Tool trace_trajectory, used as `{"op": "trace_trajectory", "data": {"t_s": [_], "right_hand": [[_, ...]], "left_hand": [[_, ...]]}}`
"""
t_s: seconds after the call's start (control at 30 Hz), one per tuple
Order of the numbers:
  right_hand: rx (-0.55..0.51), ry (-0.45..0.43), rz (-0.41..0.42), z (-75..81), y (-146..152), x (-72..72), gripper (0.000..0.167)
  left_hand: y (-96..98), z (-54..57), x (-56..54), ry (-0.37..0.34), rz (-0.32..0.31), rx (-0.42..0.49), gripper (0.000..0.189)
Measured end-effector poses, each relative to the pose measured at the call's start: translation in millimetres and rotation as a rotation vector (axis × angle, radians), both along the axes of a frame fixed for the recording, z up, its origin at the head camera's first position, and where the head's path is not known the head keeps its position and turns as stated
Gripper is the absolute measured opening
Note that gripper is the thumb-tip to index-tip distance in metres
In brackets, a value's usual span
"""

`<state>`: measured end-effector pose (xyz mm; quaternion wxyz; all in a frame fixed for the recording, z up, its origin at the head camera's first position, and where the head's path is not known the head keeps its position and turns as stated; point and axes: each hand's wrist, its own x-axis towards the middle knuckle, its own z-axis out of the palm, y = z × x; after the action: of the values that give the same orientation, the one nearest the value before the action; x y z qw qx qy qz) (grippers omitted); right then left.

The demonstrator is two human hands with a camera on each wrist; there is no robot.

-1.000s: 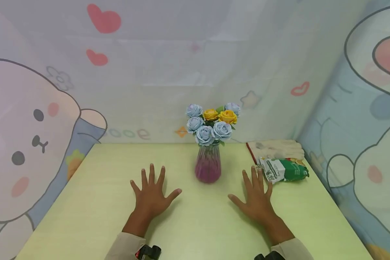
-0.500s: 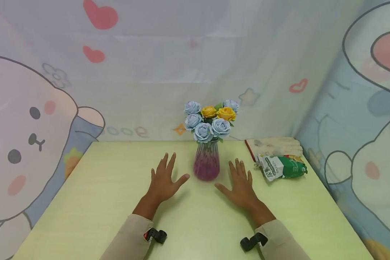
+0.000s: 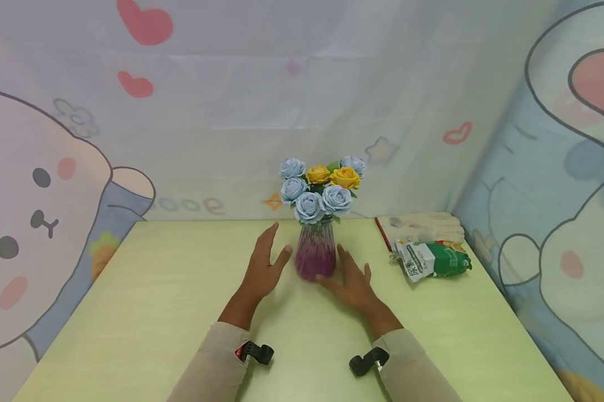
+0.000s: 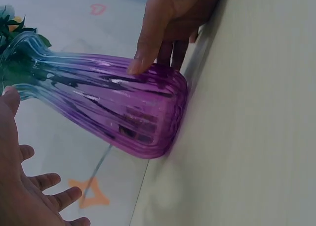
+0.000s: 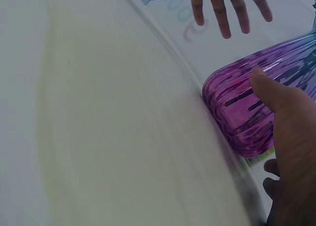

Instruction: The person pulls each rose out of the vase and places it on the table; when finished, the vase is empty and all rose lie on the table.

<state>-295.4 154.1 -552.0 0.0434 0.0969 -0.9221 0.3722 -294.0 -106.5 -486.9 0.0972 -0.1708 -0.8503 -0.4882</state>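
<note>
A ribbed glass vase (image 3: 313, 254), purple low down and paler toward its neck, stands upright on the table. It holds artificial roses (image 3: 309, 207), light blue and yellow. My right hand (image 3: 353, 283) is at the vase's lower right, its thumb across the front near the base and its fingers along the far right side. In the left wrist view that thumb lies right at the purple glass (image 4: 113, 102). On the other side, my left hand (image 3: 261, 273) stands apart from the vase with fingers extended; the right wrist view shows those fingers (image 5: 219, 16) spread beyond the glass.
A pale work glove (image 3: 427, 226) with a red cuff edge lies at the table's back right. In front of it is a green and white packet (image 3: 437, 259). A printed cloth backdrop (image 3: 221, 111) rises behind the table (image 3: 156, 301) and along its sides.
Both hands have moved forward and inward from either side toward the vase, with the right thumb now overlapping its base. Vase, packet and glove have stayed on the table.
</note>
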Motion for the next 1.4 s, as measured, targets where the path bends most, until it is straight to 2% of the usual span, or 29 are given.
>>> {"op": "trace_trajectory", "data": {"t_s": [0.13, 0.3, 0.47, 0.6, 0.7, 0.87, 1.03, 1.17, 1.4], "right_hand": [[0.022, 0.009, -0.006, 2.5, -2, -3.1, 0.1], [0.005, 0.028, -0.009, 5.0, 0, -5.1, 0.09], [0.029, 0.031, -0.012, 1.6, 2, -5.2, 0.088], [0.034, 0.039, -0.004, 0.0, 2, -3.9, 0.089], [0.032, 0.055, -0.007, -1.0, 1, -3.8, 0.09], [0.024, 0.07, -0.016, -1.5, -1, -5.9, 0.09], [0.002, 0.01, -0.02, 2.5, -4, -4.6, 0.096], [0.012, 0.014, -0.024, 5.5, -3, -2.3, 0.095], [0.004, 0.006, -0.012, 5.1, -3, -1.3, 0.089]], "left_hand": [[8.0, 4.8, -3.1, 0.013, -0.029, 0.083, 0.072], [17.9, 13.7, -7.1, 0.028, 0.01, 0.174, 0.065], [28.1, 35.5, -8.2, 0.02, 0.046, 0.287, 0.056], [34.8, 52.6, -12.2, 0.031, 0.066, 0.343, 0.051], [38.1, 60.8, -14.9, 0.027, 0.068, 0.375, 0.048], [38.6, 64.2, -18.3, -0.011, 0.063, 0.43, 0.042], [38.4, 65.0, -20.5, -0.038, 0.052, 0.453, 0.043], [38.5, 65.3, -23.8, -0.035, 0.039, 0.458, 0.04], [38.0, 67.2, -26.1, -0.012, 0.055, 0.482, 0.038]]}}
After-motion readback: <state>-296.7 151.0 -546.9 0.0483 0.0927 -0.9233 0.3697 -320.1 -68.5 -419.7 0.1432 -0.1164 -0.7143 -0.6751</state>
